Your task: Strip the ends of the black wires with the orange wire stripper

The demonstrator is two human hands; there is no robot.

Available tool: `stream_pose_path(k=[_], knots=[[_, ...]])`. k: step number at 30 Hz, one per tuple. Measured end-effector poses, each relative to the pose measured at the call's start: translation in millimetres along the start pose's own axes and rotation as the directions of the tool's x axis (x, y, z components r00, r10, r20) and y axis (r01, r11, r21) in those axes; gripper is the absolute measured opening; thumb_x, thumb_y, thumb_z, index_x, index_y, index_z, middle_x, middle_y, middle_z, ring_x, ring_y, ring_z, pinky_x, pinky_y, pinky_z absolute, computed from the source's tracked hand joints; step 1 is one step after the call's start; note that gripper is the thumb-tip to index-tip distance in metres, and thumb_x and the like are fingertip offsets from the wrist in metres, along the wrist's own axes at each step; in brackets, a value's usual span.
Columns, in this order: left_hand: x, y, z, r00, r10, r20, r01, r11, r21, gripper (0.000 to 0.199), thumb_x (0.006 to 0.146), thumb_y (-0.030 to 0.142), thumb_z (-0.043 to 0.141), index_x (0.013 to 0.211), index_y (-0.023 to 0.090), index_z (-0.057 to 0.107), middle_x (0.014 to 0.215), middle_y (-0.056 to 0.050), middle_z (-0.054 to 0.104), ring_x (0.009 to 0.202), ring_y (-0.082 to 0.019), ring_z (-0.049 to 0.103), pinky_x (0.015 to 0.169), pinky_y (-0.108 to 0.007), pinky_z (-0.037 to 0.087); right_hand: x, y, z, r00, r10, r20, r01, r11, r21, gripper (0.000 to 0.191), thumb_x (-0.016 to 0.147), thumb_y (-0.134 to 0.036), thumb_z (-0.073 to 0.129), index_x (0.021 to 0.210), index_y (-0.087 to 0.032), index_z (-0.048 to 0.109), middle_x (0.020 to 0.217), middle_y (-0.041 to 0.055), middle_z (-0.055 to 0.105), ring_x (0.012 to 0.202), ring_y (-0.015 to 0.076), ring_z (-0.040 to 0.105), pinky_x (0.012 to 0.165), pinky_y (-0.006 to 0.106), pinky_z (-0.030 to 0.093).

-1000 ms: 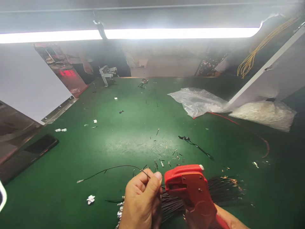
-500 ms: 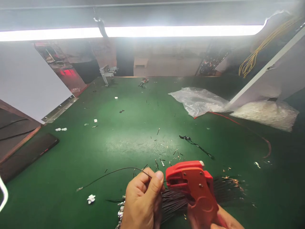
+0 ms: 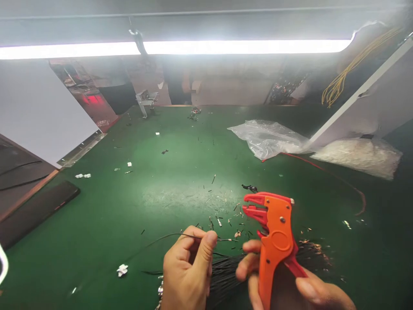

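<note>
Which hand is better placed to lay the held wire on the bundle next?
Probably the left hand: it pinches the black wire near the wire bundle, while the right hand holds the red-orange tool.

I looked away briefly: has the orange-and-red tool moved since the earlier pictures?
Yes: judged against the clear plastic bag, the tool has moved up and right in view.

We have our left hand (image 3: 189,267) low in the middle, thumb pinched against the bent pointing finger. Our right hand (image 3: 318,292) is low right, thumb and loosely bent fingers apart.
</note>
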State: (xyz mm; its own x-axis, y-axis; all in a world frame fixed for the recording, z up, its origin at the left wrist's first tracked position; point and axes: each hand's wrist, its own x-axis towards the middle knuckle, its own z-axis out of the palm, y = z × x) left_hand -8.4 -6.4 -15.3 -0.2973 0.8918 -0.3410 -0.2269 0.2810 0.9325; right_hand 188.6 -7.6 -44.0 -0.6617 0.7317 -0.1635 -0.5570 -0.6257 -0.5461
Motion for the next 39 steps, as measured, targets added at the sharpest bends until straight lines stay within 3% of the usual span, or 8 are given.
stream_pose_path(k=[4,10,15,18,23,28,32,39], knots=[[-5,-6,2.7,0.986,0.162,0.032,-0.165,0.966,0.2,0.035,0.08,0.048,0.077,0.062,0.019,0.07,0.046,0.006,0.045,0.039,-0.007,0.037,0.041,-0.02,0.028,2,-8,-1,0.995,-0.047,0.088,0.049,0.999,-0.017,0.06,0.084,-0.041,0.067,0.14,-0.023,0.058,0.134,0.0119,0.069,0.09,0.0211,0.071,0.08,0.034,0.046],[-4,-9,4.3,0.958,0.184,0.218,-0.231,0.95,0.211,0.03,0.088,0.041,0.069,0.064,0.022,0.072,0.061,0.001,0.069,0.059,-0.014,0.062,0.06,-0.021,0.044,-1,1,-2,0.992,-0.011,0.128,0.009,1.0,0.012,0.063,0.08,-0.037,0.066,0.14,-0.018,0.059,0.105,0.0115,0.078,0.089,0.02,0.07,0.081,0.032,0.046],[-1,-20,-1.8,0.919,0.311,0.241,-0.382,0.851,0.361,0.032,0.092,0.042,0.064,0.067,0.022,0.066,0.057,0.002,0.068,0.051,-0.013,0.058,0.05,-0.021,0.041,-3,8,-3,0.994,-0.002,0.105,-0.008,0.996,0.09,0.057,0.077,-0.037,0.069,0.131,-0.02,0.066,0.101,0.008,0.077,0.083,0.0167,0.07,0.076,0.028,0.044],[0,-26,-3.5,0.86,0.426,0.28,-0.51,0.731,0.454,0.032,0.096,0.037,0.061,0.067,0.022,0.062,0.055,0.003,0.062,0.051,-0.013,0.058,0.047,-0.021,0.039,-3,9,-7,0.992,0.005,0.129,-0.016,0.996,0.089,0.055,0.077,-0.038,0.071,0.128,-0.018,0.067,0.096,0.0073,0.076,0.082,0.0173,0.07,0.074,0.026,0.044],[2,-29,-5.1,0.751,0.566,0.34,-0.654,0.568,0.5,0.027,0.098,0.025,0.057,0.072,0.023,0.06,0.057,0.005,0.055,0.054,-0.012,0.057,0.053,-0.021,0.042,1,10,-12,0.99,0.048,0.13,-0.057,0.997,0.06,0.054,0.075,-0.037,0.073,0.125,-0.019,0.069,0.119,0.0107,0.071,0.08,0.0173,0.068,0.073,0.028,0.046],[3,-32,-8.2,0.676,0.628,0.386,-0.719,0.449,0.53,0.02,0.097,0.014,0.056,0.08,0.024,0.059,0.063,0.006,0.06,0.055,-0.011,0.058,0.054,-0.021,0.042,5,14,-13,0.998,0.013,0.068,-0.014,1.0,0.009,0.057,0.071,-0.033,0.073,0.126,-0.016,0.069,0.086,0.0079,0.075,0.076,0.0182,0.066,0.072,0.029,0.041],[3,-33,-8.0,0.593,0.653,0.471,-0.765,0.275,0.582,0.022,0.098,0.012,0.054,0.078,0.022,0.057,0.059,0.006,0.053,0.049,-0.01,0.051,0.049,-0.022,0.037,9,22,-18,0.988,0.002,0.153,-0.013,0.997,0.074,0.056,0.066,-0.029,0.075,0.121,-0.018,0.071,0.107,0.0105,0.075,0.082,0.0182,0.064,0.082,0.032,0.043],[2,-35,-9.9,0.609,0.616,0.499,-0.752,0.25,0.61,0.027,0.099,0.014,0.049,0.075,0.023,0.056,0.058,0.006,0.057,0.048,-0.01,0.054,0.048,-0.021,0.04,13,27,-22,0.985,0.013,0.175,-0.026,0.997,0.075,0.052,0.064,-0.027,0.075,0.115,-0.014,0.073,0.106,0.0133,0.076,0.079,0.0163,0.066,0.078,0.028,0.045]])
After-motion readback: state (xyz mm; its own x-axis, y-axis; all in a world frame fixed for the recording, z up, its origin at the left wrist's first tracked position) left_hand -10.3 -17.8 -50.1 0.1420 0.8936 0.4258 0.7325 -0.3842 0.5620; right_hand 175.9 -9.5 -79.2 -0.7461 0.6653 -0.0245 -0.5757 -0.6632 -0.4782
